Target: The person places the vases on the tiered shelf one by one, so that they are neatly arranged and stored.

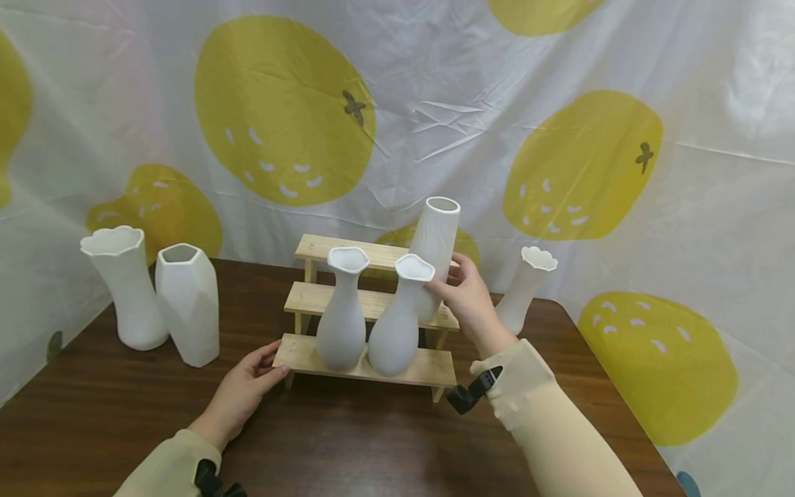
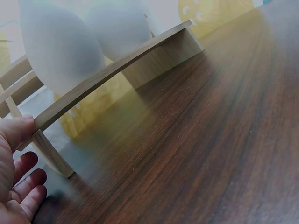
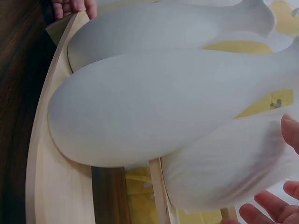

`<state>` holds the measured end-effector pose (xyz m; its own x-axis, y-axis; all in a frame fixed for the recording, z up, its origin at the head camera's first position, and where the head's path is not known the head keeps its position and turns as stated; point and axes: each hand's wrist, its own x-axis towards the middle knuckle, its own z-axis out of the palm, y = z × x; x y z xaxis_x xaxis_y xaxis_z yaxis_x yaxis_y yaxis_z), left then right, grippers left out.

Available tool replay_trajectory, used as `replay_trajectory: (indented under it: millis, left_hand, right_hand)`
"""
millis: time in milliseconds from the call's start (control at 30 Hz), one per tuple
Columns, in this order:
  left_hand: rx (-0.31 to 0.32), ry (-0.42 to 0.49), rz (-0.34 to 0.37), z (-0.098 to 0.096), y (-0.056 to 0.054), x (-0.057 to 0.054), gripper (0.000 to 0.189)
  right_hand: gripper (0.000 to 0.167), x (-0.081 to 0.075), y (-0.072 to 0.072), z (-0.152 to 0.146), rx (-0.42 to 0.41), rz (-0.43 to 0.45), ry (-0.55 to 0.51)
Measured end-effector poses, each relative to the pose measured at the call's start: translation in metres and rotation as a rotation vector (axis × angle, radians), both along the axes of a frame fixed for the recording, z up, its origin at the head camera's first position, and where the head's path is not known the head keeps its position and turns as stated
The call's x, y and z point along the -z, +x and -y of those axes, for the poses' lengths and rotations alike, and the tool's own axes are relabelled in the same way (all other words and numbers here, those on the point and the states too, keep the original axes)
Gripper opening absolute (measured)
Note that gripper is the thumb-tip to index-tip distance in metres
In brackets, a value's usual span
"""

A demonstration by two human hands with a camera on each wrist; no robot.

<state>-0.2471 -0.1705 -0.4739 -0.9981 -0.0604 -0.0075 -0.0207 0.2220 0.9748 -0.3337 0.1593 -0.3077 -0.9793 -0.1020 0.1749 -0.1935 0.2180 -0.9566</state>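
A tall tapered white vase (image 1: pixel 437 231) stands on the middle step of a three-step wooden stand (image 1: pixel 366 369). My right hand (image 1: pixel 468 297) holds this vase from its right side, thumb in front; in the right wrist view, several fingertips (image 3: pixel 268 205) show beside it. At the stand's left end, my left hand (image 1: pixel 242 386) grips the lowest step, its thumb (image 2: pixel 21 130) against the board's edge and other fingers curled below. Two white narrow-necked vases, the left one (image 1: pixel 341 324) and the right one (image 1: pixel 395 331), stand side by side on that lowest step.
On the dark wooden table (image 1: pixel 348 449), a scalloped-rim vase (image 1: pixel 127 290) and a faceted vase (image 1: pixel 189 304) stand at the left. Another scalloped-rim vase (image 1: pixel 524 290) stands behind my right wrist. A fruit-patterned cloth (image 1: pixel 435 90) hangs behind the table.
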Motion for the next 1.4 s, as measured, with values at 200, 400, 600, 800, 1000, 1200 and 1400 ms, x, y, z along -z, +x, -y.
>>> replay_trajectory:
  millis: [200, 400, 600, 800, 1000, 1200, 1400]
  left_hand:
    - [-0.003, 0.003, 0.006, 0.000, 0.000, -0.001, 0.072]
    - [0.000, 0.006, 0.012, 0.000, 0.000, -0.002, 0.073]
    - [0.003, -0.002, 0.009, -0.001, 0.000, -0.001, 0.073]
    - [0.002, 0.005, 0.012, 0.000, 0.000, -0.001, 0.073]
    - [0.004, 0.006, 0.009, -0.001, 0.000, -0.001, 0.073]
    - [0.002, 0.009, 0.010, -0.001, 0.000, -0.001, 0.073]
    - [0.000, 0.014, 0.017, -0.002, 0.001, -0.003, 0.073]
  right_hand:
    - [0.078, 0.006, 0.009, -0.017, 0.063, -0.011, 0.031]
    - [0.068, 0.019, 0.023, -0.034, 0.097, -0.037, 0.057]
    - [0.058, 0.043, 0.038, -0.048, 0.164, -0.074, 0.099]
    - [0.055, 0.074, 0.049, -0.050, 0.235, -0.022, 0.010]
    - [0.058, 0.110, 0.051, -0.051, 0.223, 0.026, -0.014]
    - [0.064, 0.135, 0.054, -0.053, 0.146, 0.034, -0.025]
    - [0.066, 0.147, 0.054, -0.055, 0.106, 0.059, -0.036]
